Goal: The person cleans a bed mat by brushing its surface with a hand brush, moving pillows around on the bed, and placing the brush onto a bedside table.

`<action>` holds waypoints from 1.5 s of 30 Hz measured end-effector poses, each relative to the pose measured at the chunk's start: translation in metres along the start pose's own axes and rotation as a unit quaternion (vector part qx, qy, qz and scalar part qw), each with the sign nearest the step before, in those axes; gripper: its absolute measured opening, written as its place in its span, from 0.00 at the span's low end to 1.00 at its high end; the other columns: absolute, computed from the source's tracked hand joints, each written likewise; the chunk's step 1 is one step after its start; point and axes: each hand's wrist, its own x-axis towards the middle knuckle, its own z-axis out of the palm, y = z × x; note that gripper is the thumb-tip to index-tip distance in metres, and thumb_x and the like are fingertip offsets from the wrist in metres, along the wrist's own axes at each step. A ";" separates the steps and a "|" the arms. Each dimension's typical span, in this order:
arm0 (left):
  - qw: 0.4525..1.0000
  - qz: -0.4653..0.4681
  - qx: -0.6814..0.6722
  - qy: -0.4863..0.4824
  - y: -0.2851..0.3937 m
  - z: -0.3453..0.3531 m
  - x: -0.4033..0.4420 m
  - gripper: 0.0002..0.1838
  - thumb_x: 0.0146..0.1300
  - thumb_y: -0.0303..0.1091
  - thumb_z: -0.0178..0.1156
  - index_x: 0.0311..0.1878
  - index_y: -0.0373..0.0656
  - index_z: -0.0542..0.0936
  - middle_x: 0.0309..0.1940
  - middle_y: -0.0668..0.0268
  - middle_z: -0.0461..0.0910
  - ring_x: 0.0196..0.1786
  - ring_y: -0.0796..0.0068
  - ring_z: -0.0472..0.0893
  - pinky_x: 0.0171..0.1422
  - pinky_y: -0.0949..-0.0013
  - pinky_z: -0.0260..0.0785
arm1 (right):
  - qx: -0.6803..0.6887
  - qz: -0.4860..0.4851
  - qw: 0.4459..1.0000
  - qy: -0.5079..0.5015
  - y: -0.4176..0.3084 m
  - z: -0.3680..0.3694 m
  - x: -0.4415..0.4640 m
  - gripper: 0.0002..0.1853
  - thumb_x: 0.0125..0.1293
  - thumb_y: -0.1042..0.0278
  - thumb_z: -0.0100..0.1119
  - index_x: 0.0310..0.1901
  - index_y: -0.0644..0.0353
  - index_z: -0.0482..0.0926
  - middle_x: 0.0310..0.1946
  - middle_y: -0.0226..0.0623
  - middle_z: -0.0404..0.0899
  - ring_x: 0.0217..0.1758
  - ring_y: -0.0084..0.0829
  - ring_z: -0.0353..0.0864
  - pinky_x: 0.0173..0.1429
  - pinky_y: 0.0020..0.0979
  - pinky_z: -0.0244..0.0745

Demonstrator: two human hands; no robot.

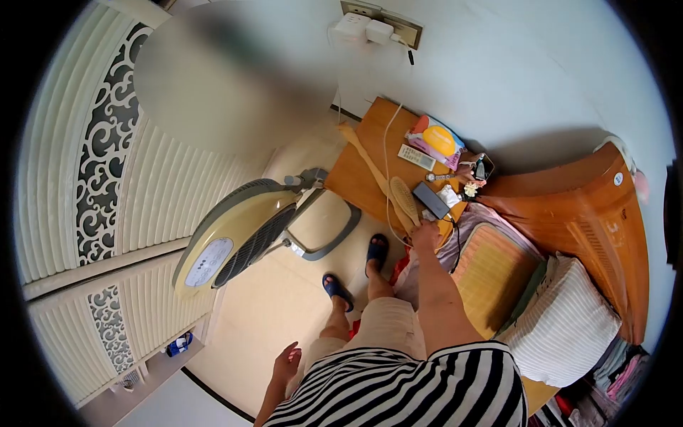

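Note:
My right hand (425, 236) is at the front edge of the wooden bedside table (347, 174), its fingers closed round the handle end of a wooden brush (403, 197). Beside the brush, a long wooden stick (366, 158) lies across the table. A dark box-like device (431, 200), a white remote (416, 157), a watch (440, 176) and a pink and orange packet (437, 140) rest farther back. My left hand (287, 361) hangs low at my side, empty, with its fingers apart.
A beige and grey fan (231, 231) stands left of the table. A white cable (387, 146) crosses the tabletop. On the right are a bed with a wooden headboard (594, 196), a woven mat (491, 274) and a striped pillow (569, 324). Louvred cabinet doors (167, 188) line the left.

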 end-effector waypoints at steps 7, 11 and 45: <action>1.000 0.014 -0.020 0.003 -0.021 0.005 0.001 0.20 0.61 0.35 0.54 0.56 0.41 0.71 0.39 0.59 0.80 0.40 0.74 0.80 0.46 0.72 0.72 | 0.042 0.012 0.999 -0.021 -0.010 -0.018 -0.011 0.19 0.54 0.62 0.57 0.49 0.50 0.76 0.50 0.40 0.71 0.54 0.41 0.69 0.57 0.45 0.58; 0.999 0.041 0.005 0.007 -0.047 0.006 0.004 0.20 0.61 0.36 0.54 0.55 0.41 0.71 0.37 0.58 0.81 0.39 0.72 0.80 0.45 0.72 0.72 | 0.065 -0.025 0.997 0.030 -0.010 -0.018 -0.023 0.19 0.54 0.63 0.56 0.49 0.52 0.76 0.48 0.41 0.72 0.54 0.42 0.69 0.57 0.46 0.59; 0.845 -0.298 -0.294 0.332 -0.457 0.156 -0.128 0.15 0.56 0.43 0.52 0.40 0.45 0.80 0.31 0.59 0.80 0.35 0.61 0.79 0.40 0.62 0.71 | 0.426 -0.891 0.104 -0.117 -0.395 -0.191 -0.738 0.23 0.67 0.55 0.42 0.54 0.67 0.65 0.44 0.56 0.71 0.44 0.42 0.71 0.50 0.40 0.66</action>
